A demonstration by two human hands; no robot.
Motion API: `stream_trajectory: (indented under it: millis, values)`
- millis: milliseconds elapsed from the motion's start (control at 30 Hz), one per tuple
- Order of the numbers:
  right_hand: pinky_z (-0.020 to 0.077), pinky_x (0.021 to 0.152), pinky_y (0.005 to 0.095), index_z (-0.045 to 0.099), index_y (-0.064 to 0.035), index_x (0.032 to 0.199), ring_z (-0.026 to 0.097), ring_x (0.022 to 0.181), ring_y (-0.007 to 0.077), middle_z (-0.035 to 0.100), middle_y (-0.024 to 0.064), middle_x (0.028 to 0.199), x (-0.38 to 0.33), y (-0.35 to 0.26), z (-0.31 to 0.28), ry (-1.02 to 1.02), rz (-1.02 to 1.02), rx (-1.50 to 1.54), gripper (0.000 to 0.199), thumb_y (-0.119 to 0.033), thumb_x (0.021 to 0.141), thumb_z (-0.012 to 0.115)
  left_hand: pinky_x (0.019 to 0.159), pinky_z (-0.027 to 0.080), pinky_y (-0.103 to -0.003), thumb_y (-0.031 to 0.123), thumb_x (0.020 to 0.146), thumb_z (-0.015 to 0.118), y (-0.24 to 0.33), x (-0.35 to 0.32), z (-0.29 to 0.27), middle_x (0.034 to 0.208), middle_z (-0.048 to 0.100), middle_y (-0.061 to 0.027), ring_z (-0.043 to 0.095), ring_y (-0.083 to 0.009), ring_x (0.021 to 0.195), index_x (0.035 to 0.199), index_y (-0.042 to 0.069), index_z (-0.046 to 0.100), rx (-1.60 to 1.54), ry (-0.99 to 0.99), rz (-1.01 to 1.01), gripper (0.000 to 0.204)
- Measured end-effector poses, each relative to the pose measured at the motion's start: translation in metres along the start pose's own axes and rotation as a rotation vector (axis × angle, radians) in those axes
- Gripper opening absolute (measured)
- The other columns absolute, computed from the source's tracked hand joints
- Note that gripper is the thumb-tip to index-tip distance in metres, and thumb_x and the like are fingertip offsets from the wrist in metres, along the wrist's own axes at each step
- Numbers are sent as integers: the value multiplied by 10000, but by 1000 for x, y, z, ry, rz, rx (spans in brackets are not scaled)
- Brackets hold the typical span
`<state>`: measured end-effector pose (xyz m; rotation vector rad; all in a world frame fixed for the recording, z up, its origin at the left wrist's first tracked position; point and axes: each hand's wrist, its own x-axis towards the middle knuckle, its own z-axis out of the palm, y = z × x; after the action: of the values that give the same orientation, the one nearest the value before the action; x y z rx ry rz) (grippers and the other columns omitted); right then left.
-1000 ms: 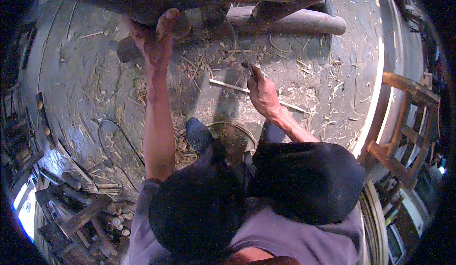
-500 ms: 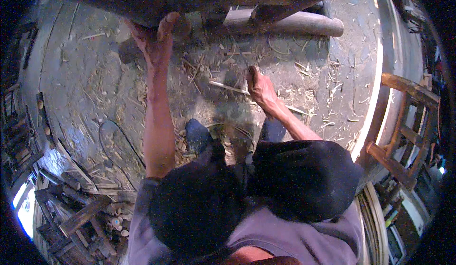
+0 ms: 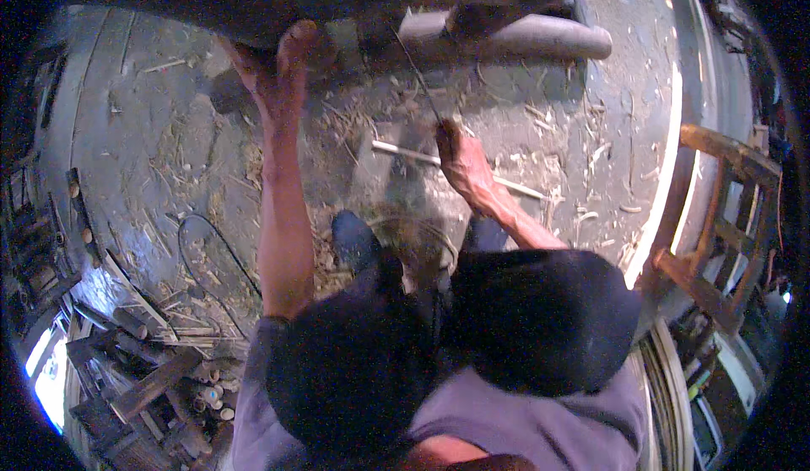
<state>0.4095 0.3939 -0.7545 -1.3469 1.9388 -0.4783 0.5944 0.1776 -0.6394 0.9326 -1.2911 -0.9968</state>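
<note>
My left hand (image 3: 278,66) reaches up to a dark, thick wooden beam (image 3: 194,7) across the top of the view. Its thumb and fingers are spread round the beam's near underside, and the fingertips are partly hidden. My right hand (image 3: 466,163) is closed, low in front of the beam. From its fist a thin dark rod-like tool (image 3: 419,73) slants up and left toward the beam; the fist covers its near end, so I cannot tell its exact kind. Beneath the right hand, a pale stick (image 3: 403,152) lies on the ground.
A thick round log (image 3: 540,37) lies beyond my right hand. Shavings and strips litter the ground (image 3: 194,134). A wooden frame (image 3: 717,235) stands at right, and chopped wood (image 3: 156,382) is piled at lower left, near a dark cord loop (image 3: 181,243).
The thin dark tool shows more clearly in front of the beam. My right wrist has shifted slightly; my left hand keeps its place on the beam.
</note>
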Motion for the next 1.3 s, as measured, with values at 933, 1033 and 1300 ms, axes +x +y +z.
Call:
stream_trajectory:
  millis: [933,1033,1300]
  values:
    - [477,671,521,580,-3,1098,619,858,476,644,283,916,3,-9,-8,11,-55,67,222,-181,976,528,984,370,-335,208,766,821,-22,-4,-10,1300,456,-98,475,-221,1127,1416,65,295,53,-14,109,848]
    - [477,665,520,579,-3,1085,613,861,482,645,281,912,5,-8,-8,98,-150,209,230,-199,980,522,979,377,-332,191,767,819,-20,-4,-8,1285,469,-96,486,-215,1116,1413,64,300,69,-11,177,838]
    - [454,585,544,537,-25,1023,600,737,491,607,297,771,8,-8,-9,64,-138,57,178,-177,949,484,977,394,-338,168,770,812,-30,-5,-12,1260,495,-108,514,-218,1080,1417,58,289,21,39,21,840]
